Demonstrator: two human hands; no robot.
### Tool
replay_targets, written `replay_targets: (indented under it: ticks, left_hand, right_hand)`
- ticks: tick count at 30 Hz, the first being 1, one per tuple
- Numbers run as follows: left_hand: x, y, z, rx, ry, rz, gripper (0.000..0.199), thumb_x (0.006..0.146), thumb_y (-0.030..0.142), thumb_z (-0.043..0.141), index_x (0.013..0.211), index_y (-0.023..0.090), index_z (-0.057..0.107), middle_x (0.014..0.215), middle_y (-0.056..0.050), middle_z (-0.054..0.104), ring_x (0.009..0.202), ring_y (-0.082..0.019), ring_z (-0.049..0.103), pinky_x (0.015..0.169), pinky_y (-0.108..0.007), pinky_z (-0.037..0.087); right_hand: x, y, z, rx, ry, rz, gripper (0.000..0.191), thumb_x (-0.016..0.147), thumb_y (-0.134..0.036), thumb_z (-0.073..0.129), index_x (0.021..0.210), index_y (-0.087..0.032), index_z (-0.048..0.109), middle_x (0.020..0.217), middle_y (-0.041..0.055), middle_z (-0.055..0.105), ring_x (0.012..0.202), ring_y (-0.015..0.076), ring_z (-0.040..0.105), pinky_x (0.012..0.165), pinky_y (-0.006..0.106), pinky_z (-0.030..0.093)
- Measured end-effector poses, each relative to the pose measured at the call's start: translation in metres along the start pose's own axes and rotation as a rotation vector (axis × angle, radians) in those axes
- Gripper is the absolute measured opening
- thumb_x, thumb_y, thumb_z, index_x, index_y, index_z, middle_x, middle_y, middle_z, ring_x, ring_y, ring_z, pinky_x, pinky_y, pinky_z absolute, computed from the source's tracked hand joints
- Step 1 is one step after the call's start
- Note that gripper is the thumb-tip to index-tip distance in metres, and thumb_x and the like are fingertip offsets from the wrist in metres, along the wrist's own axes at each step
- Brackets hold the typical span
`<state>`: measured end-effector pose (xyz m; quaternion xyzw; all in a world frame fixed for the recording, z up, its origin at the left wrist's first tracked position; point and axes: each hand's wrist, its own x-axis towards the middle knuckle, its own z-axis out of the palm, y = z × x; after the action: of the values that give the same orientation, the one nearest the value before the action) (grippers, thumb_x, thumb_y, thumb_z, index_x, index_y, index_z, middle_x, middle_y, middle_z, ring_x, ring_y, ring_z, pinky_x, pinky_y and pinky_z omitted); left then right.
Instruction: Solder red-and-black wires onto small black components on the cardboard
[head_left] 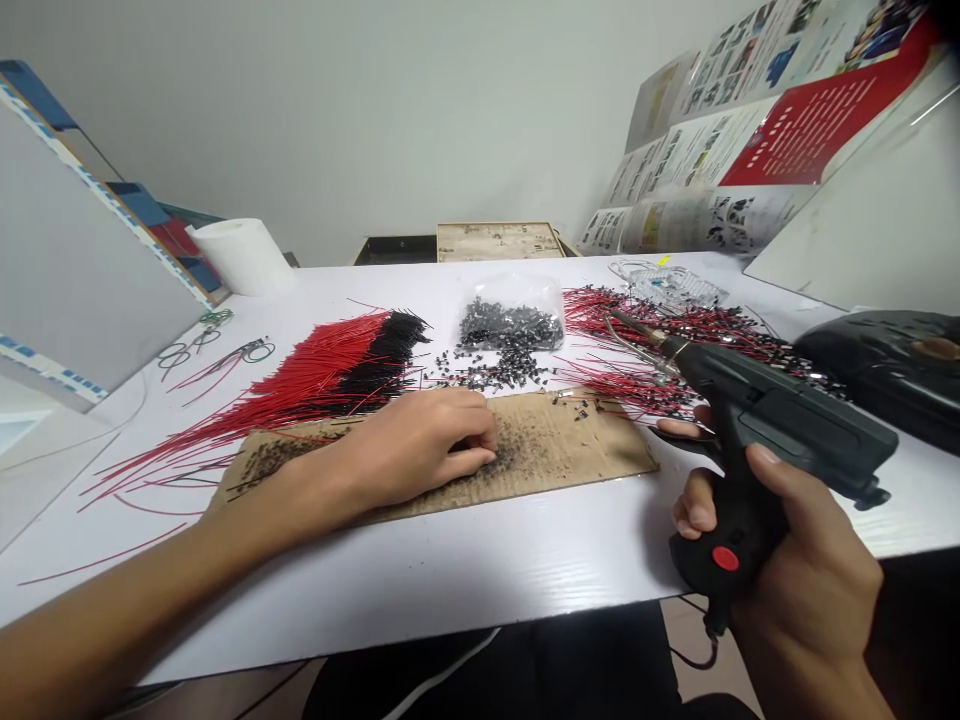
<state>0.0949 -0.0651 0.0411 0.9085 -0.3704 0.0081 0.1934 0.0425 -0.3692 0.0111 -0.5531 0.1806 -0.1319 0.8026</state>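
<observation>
My right hand point(795, 570) is wrapped round the black grip of a soldering gun point(787, 410), whose metal tip points up and left over the wires. A red button shows low on its handle. My left hand point(420, 445) rests on a scorched strip of cardboard point(600, 440). Its fingers are curled towards the thumb, and whatever is between the fingertips is hidden. Behind this hand lie a bundle of red wires point(315, 360) and some black wires point(375, 365). Small black-and-metal parts point(517, 368) are scattered just beyond the cardboard.
A clear plastic bag point(510, 315) of the small parts stands at the back. Red and black wires with parts on their ends point(637, 390) pile up on the right, beside a black object point(885, 360). A white roll point(244, 255) and a leaning panel point(97, 230) stand left.
</observation>
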Motion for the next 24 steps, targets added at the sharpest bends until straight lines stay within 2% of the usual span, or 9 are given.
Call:
replay_targets:
  ticks: [2, 7, 9, 13, 16, 19, 21, 24]
  left_hand:
    - [-0.0009, -0.0012, -0.0005, -0.029, 0.013, 0.017, 0.010, 0.107, 0.017, 0.076, 0.097, 0.018, 0.076, 0.098, -0.001, 0.075, 0.088, -0.013, 0.066, 0.083, -0.027, 0.046]
    - [-0.0015, -0.0044, 0.0010, -0.039, 0.042, -0.013, 0.003, 0.107, 0.022, 0.079, 0.107, 0.019, 0.079, 0.106, -0.002, 0.077, 0.094, -0.014, 0.070, 0.085, -0.027, 0.049]
    - [-0.0011, -0.0050, 0.0028, -0.027, 0.033, -0.021, 0.005, 0.109, 0.024, 0.078, 0.111, 0.021, 0.080, 0.110, -0.002, 0.078, 0.097, -0.015, 0.071, 0.088, -0.028, 0.050]
    - [-0.0004, -0.0059, 0.0050, -0.006, 0.012, -0.007, 0.011, 0.112, 0.024, 0.072, 0.105, 0.020, 0.080, 0.108, -0.003, 0.077, 0.095, -0.015, 0.070, 0.086, -0.028, 0.049]
    - [-0.0010, -0.0070, 0.0043, 0.002, 0.036, 0.025, 0.011, 0.112, 0.021, 0.070, 0.106, 0.020, 0.079, 0.109, -0.003, 0.077, 0.095, -0.015, 0.070, 0.087, -0.028, 0.050]
    - [-0.0020, -0.0078, 0.0030, 0.012, 0.056, 0.099, 0.015, 0.113, 0.017, 0.066, 0.110, 0.020, 0.080, 0.113, -0.004, 0.076, 0.100, -0.015, 0.071, 0.090, -0.028, 0.053]
    - [-0.0025, -0.0074, 0.0023, 0.018, 0.076, 0.149, 0.022, 0.114, 0.014, 0.060, 0.117, 0.021, 0.081, 0.120, -0.005, 0.076, 0.107, -0.016, 0.072, 0.095, -0.029, 0.054]
    - [-0.0025, -0.0052, 0.0016, 0.031, 0.118, 0.153, 0.030, 0.113, 0.011, 0.054, 0.125, 0.021, 0.080, 0.123, -0.007, 0.075, 0.110, -0.016, 0.071, 0.097, -0.030, 0.054]
  right_hand:
    - [0.0009, 0.0003, -0.0015, -0.002, 0.000, 0.000, 0.047, 0.061, -0.063, 0.097, 0.078, -0.021, 0.085, 0.048, 0.0057, 0.053, 0.046, 0.0185, 0.049, 0.037, 0.028, 0.040]
    - [0.0022, 0.0023, -0.0041, -0.002, -0.026, -0.005, 0.048, 0.067, -0.065, 0.096, 0.084, -0.020, 0.088, 0.051, 0.0053, 0.056, 0.048, 0.0173, 0.050, 0.040, 0.026, 0.041]
    - [0.0024, 0.0025, -0.0031, -0.009, -0.017, -0.008, 0.049, 0.066, -0.064, 0.096, 0.084, -0.020, 0.088, 0.051, 0.0048, 0.056, 0.048, 0.0171, 0.050, 0.040, 0.026, 0.041]
    - [0.0020, 0.0015, 0.0002, -0.032, -0.010, -0.017, 0.050, 0.064, -0.065, 0.094, 0.075, -0.017, 0.083, 0.050, 0.0056, 0.056, 0.047, 0.0164, 0.050, 0.039, 0.026, 0.041]
    - [0.0009, 0.0010, 0.0010, -0.021, 0.001, 0.001, 0.052, 0.062, -0.065, 0.095, 0.081, -0.018, 0.086, 0.050, 0.0049, 0.056, 0.046, 0.0166, 0.048, 0.037, 0.026, 0.039]
    - [0.0004, 0.0013, 0.0000, -0.023, 0.006, 0.001, 0.050, 0.061, -0.065, 0.094, 0.076, -0.019, 0.083, 0.051, 0.0051, 0.056, 0.047, 0.0164, 0.049, 0.038, 0.026, 0.040]
    - [0.0006, 0.0017, -0.0008, -0.022, -0.003, -0.007, 0.049, 0.063, -0.065, 0.094, 0.080, -0.020, 0.083, 0.051, 0.0046, 0.056, 0.048, 0.0170, 0.049, 0.039, 0.026, 0.041]
    - [0.0010, 0.0020, -0.0013, -0.017, -0.003, -0.010, 0.049, 0.064, -0.064, 0.095, 0.082, -0.019, 0.083, 0.052, 0.0040, 0.056, 0.048, 0.0165, 0.049, 0.039, 0.026, 0.041]
